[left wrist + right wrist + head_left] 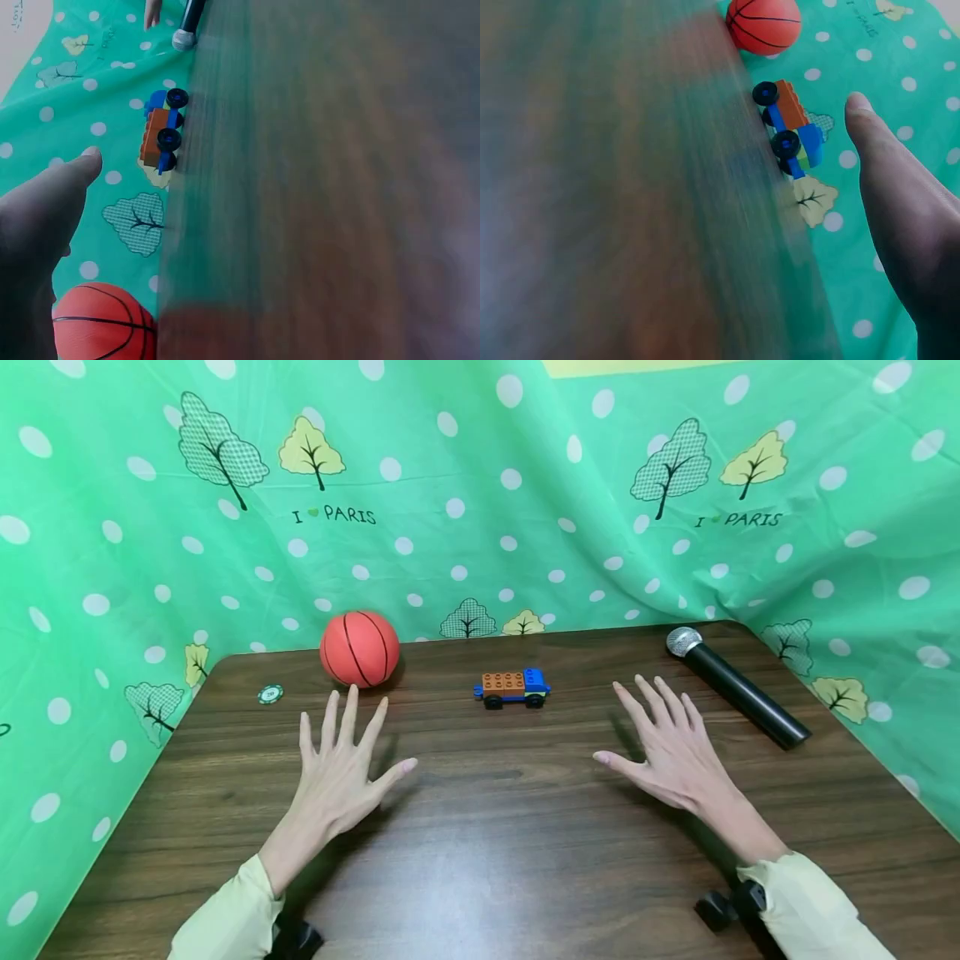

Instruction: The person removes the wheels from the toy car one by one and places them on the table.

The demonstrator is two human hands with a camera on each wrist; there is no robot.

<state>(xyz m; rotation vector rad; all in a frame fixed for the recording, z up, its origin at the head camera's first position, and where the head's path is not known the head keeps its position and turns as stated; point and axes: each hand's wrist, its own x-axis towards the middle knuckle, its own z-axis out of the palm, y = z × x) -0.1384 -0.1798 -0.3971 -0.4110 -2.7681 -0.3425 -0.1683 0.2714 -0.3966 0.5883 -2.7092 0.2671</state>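
Sleeves (225, 910); left grip (341, 781), right grip (671, 756) spread, empty; ball (360, 649), chip (271, 694), toy truck (512, 687) ahead; microphone (742, 692) rightward; curtain (465, 460) behind.

We log black-lined red ball (360, 649); orange-blue toy truck (512, 686); silver-headed black microphone (738, 688); brown wood-grain table (495, 802); far white-dotted green cloth (480, 468).

1. Below the left grip (341, 781) and right grip (675, 760): smooth, softly glossy wood-grain desk (495, 843).
2. Just beyond the left grip: matt, rubbery-looking ball (360, 649).
3. Between the grips, farther out: smooth plastic toy car (512, 686).
4. Right of the right grip: microphone (744, 695), smooth body, rough metal-mesh head (683, 642).
5. Beyond both grips: creased cloth curtain (480, 468).
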